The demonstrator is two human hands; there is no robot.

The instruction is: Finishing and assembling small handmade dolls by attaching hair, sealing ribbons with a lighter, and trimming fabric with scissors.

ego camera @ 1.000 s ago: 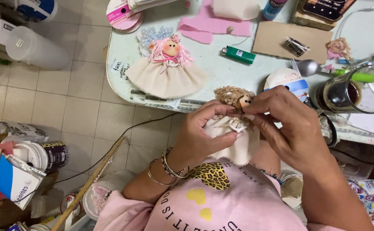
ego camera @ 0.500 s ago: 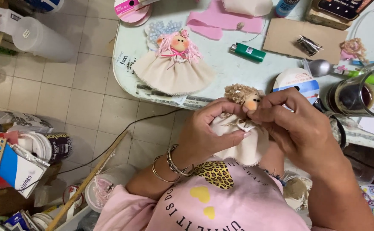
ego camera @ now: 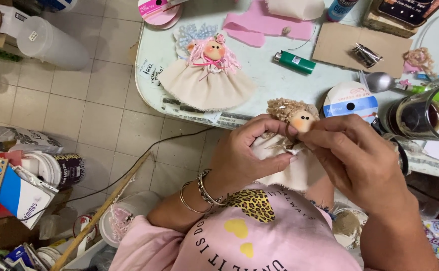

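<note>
Cream-skirted doll point(ego camera: 292, 145), curly tan hair (peach face)

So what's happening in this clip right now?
A person is working on a small cloth doll held in both hands over their lap. The left hand cups the doll's cream dress, while the right hand pinches at its neck just below the head with curly tan hair. A finished doll with pink hair lies on the pale green table, alongside a green lighter, a ribbon spool and a glass mug.
</note>
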